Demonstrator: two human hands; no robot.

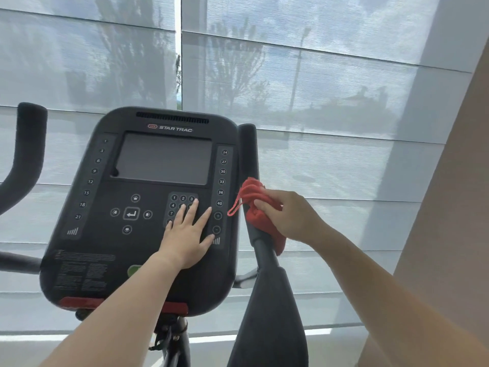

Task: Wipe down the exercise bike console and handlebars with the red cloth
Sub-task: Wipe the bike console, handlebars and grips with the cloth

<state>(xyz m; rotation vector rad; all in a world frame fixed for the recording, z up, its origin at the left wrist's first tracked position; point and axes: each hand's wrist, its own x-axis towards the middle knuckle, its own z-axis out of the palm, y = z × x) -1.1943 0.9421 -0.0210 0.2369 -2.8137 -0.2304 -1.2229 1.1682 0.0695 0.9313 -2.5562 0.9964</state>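
right handlebar (pixel 250 154) stands just right of the console (pixel 143 207), long axis running up and a little left. red cloth (pixel 258 207) is wrapped about its lower grip, beside the console's right edge. right hand (pixel 285 215) clasps the cloth round the bar, forearm reaching in from lower right; it is the nearer hand. judged next stroke: along the bar. left hand (pixel 185 239) lies flat, fingers spread, on the console keypad (pixel 176 205), holding nothing.

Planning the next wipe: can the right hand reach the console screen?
Probably yes: the right hand grips the red cloth on the handlebar beside the console, and the left hand rests below the screen.
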